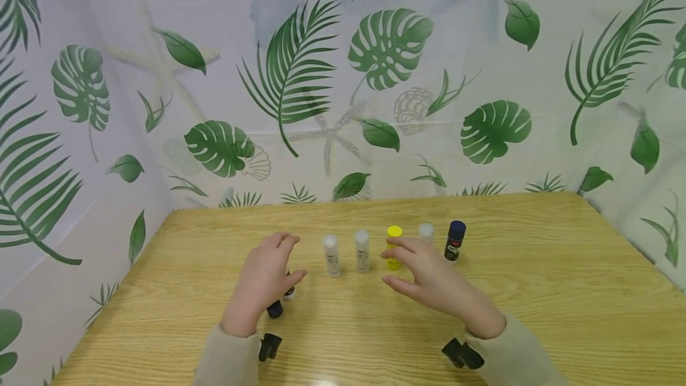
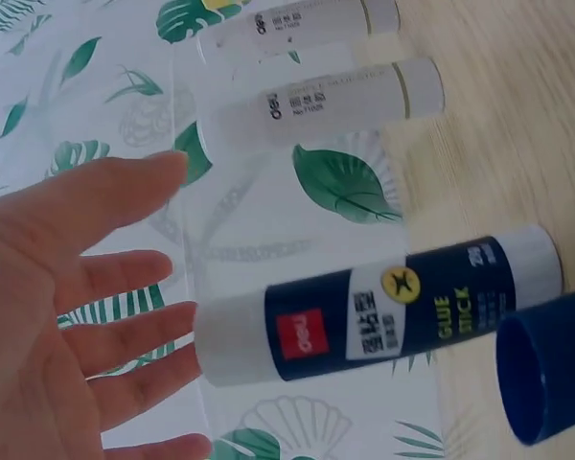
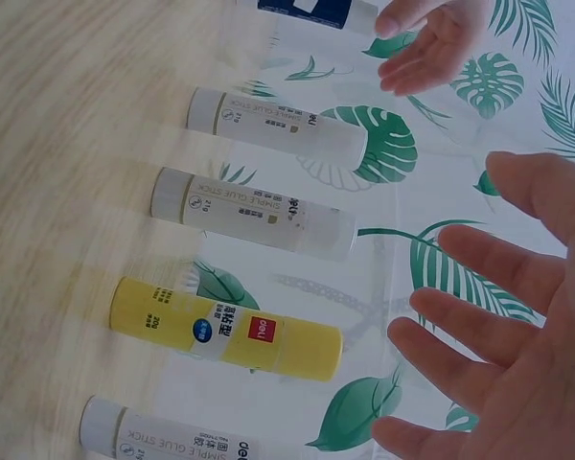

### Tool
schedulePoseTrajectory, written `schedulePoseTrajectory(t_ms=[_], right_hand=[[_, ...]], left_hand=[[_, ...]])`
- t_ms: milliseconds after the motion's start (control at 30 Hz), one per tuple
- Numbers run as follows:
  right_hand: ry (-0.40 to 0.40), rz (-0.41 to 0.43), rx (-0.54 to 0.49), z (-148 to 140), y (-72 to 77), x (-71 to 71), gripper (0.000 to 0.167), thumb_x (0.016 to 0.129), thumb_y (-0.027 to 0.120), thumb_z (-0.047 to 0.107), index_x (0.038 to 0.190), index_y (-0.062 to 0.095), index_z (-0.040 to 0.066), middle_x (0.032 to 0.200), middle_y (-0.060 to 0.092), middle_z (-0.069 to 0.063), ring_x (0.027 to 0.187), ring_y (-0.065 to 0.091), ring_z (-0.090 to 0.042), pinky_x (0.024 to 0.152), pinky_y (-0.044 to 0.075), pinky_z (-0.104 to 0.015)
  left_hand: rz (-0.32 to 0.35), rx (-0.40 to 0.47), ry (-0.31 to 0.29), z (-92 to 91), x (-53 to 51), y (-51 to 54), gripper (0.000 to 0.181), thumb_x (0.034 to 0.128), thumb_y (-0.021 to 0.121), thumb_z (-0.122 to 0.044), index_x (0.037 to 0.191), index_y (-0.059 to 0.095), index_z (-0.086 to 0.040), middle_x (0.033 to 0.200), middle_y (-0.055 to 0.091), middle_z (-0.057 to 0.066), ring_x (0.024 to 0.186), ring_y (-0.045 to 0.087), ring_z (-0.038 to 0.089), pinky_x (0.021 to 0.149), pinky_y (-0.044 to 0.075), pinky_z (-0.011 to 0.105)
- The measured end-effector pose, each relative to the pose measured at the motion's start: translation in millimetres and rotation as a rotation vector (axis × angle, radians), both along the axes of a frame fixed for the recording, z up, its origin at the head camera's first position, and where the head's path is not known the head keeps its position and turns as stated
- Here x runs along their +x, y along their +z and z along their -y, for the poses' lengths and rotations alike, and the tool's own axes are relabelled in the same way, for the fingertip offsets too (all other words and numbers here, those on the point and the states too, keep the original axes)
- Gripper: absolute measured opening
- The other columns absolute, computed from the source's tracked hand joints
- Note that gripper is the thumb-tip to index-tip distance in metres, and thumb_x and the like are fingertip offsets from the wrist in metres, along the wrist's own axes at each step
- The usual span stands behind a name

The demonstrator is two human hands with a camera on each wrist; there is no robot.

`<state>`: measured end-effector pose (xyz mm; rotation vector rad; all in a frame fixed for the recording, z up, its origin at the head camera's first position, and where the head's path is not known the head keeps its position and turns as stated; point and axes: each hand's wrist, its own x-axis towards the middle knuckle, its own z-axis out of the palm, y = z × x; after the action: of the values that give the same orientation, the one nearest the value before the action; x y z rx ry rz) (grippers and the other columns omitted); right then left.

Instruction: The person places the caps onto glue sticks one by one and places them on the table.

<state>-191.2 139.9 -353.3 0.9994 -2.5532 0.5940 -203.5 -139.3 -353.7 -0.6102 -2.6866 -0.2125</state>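
My left hand (image 1: 262, 282) hovers with fingers apart beside a dark blue glue stick (image 2: 393, 311), which stands on the table and is mostly hidden by that hand in the head view. The glue stick's top part is white, and a loose dark blue cap (image 2: 551, 364) lies near its base, hollow end showing. My right hand (image 1: 431, 282) is held with spread fingers near a yellow glue stick (image 3: 230, 328), holding nothing. Two white glue sticks (image 1: 331, 256) (image 1: 362, 252) stand between the hands. Another white glue stick (image 1: 426, 232) is partly covered by the right hand.
At the right end of the row stands a glue stick with a navy cap (image 1: 455, 242). The wooden table (image 1: 343, 338) meets a leaf-patterned cloth (image 1: 321, 106) at the back and sides. A black strap piece (image 1: 270, 347) shows at the left wrist, another (image 1: 463, 354) at the right.
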Motion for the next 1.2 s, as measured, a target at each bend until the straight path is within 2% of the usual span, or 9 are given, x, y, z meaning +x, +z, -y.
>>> schedulePoseTrajectory(t_ms=[133, 333, 500, 733, 967, 1200], right_hand=[[0.002, 0.012, -0.008, -0.5, 0.0, 0.1, 0.031, 0.078, 0.068, 0.024, 0.102, 0.061, 0.005, 0.113, 0.053, -0.015, 0.105, 0.049, -0.030, 0.083, 0.042, -0.044], [0.014, 0.009, -0.012, -0.8, -0.5, -0.6, 0.031, 0.078, 0.068, 0.024, 0.102, 0.061, 0.005, 0.113, 0.053, -0.015, 0.103, 0.051, -0.029, 0.083, 0.042, -0.044], [0.019, 0.009, -0.021, -0.9, -0.3, -0.5, 0.031, 0.078, 0.068, 0.023, 0.102, 0.061, 0.005, 0.113, 0.053, -0.017, 0.103, 0.051, -0.030, 0.082, 0.043, -0.044], [0.017, 0.007, -0.006, -0.5, -1.1, -0.5, 0.030, 0.078, 0.068, 0.024, 0.101, 0.061, 0.005, 0.114, 0.053, -0.017, 0.103, 0.051, -0.030, 0.082, 0.043, -0.044], [0.020, 0.017, -0.004, 0.0, -1.4, -0.4, 0.030, 0.078, 0.067, 0.023, 0.101, 0.061, 0.005, 0.114, 0.053, -0.017, 0.103, 0.051, -0.030, 0.082, 0.043, -0.044], [0.021, 0.018, -0.008, 0.5, -0.9, 0.1, 0.030, 0.078, 0.068, 0.023, 0.101, 0.061, 0.005, 0.113, 0.053, -0.016, 0.102, 0.052, -0.029, 0.081, 0.043, -0.044]], left_hand=[[0.037, -0.030, 0.048, 3.2, -1.3, -2.4, 0.055, 0.0702, 0.074, -0.031, 0.113, 0.056, -0.002, 0.108, 0.055, 0.015, 0.096, 0.053, 0.029, 0.069, 0.048, 0.038], [0.172, 0.001, 0.093, 5.0, -2.1, -3.9, 0.056, 0.0711, 0.074, -0.029, 0.116, 0.054, -0.002, 0.109, 0.054, 0.017, 0.091, 0.054, 0.030, 0.060, 0.048, 0.035], [0.242, 0.027, 0.104, 6.0, -3.3, -5.2, 0.055, 0.0713, 0.074, -0.027, 0.116, 0.053, -0.002, 0.108, 0.054, 0.017, 0.085, 0.056, 0.028, 0.059, 0.048, 0.036], [0.397, 0.038, 0.102, 6.9, -6.3, -11.7, 0.055, 0.0724, 0.073, -0.026, 0.118, 0.052, -0.002, 0.107, 0.056, 0.015, 0.081, 0.057, 0.025, 0.062, 0.047, 0.037], [0.413, 0.068, 0.085, 7.8, -7.1, -14.6, 0.052, 0.0725, 0.073, -0.020, 0.117, 0.052, -0.003, 0.108, 0.055, 0.015, 0.084, 0.057, 0.025, 0.065, 0.047, 0.038], [0.416, 0.043, 0.079, 6.9, -7.6, -14.5, 0.043, 0.0752, 0.070, -0.010, 0.114, 0.053, -0.004, 0.104, 0.056, 0.014, 0.082, 0.057, 0.024, 0.063, 0.046, 0.035]])
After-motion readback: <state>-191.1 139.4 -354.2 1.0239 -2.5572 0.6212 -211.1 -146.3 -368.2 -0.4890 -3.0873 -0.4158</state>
